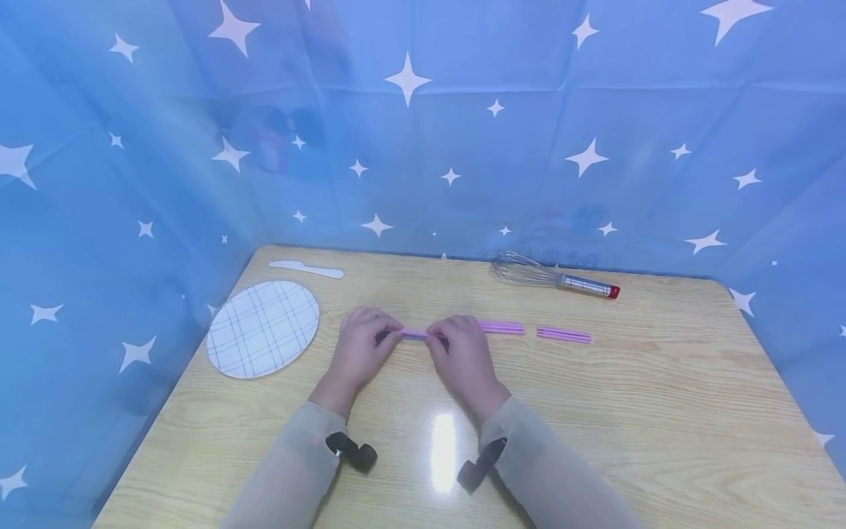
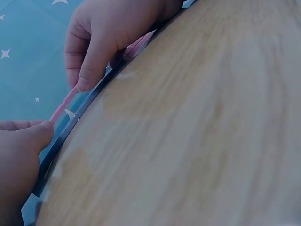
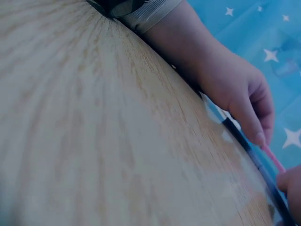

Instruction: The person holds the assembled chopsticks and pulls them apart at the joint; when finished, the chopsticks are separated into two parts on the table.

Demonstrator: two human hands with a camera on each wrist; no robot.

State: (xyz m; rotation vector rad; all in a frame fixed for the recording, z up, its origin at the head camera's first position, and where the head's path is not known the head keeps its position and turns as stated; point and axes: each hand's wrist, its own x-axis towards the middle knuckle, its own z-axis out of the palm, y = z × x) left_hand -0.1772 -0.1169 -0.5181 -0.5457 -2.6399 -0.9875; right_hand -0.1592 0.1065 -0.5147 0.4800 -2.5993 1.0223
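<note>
Two sleeved forearms come in from the near edge of the wooden table (image 1: 595,411), each with a dark strap at the wrist, and meet at the middle of the top. Between them the left hand (image 1: 360,353) and the right hand (image 1: 463,360) share one thin pink stick (image 1: 415,333), which lies level just above the wood, running left to right. Each hand's grip is clamped on its own end of that stick, fingertips curled in and pinching it, so that only a short stretch shows between the knuckles. From the left wrist view the right hand's fingers (image 2: 89,70) press down on the pink stick (image 2: 63,103), while the left thumb (image 2: 28,136) meets its other end; from the right wrist view the left hand (image 3: 235,89) curls over the pink stick (image 3: 273,157) in the same way. Just to the right of the hands a pair of pink sticks (image 1: 501,328) lies flat on the table, and a second pair of sticks (image 1: 564,336) lies a little farther right, apart from the first. Beyond them, near the far edge, rests a metal whisk (image 1: 551,276) with a red-tipped handle. On the left side sits a round plate (image 1: 263,328) with a grid pattern, and behind it a white plastic knife (image 1: 307,269). Blue cloth with white stars hangs around the table.
</note>
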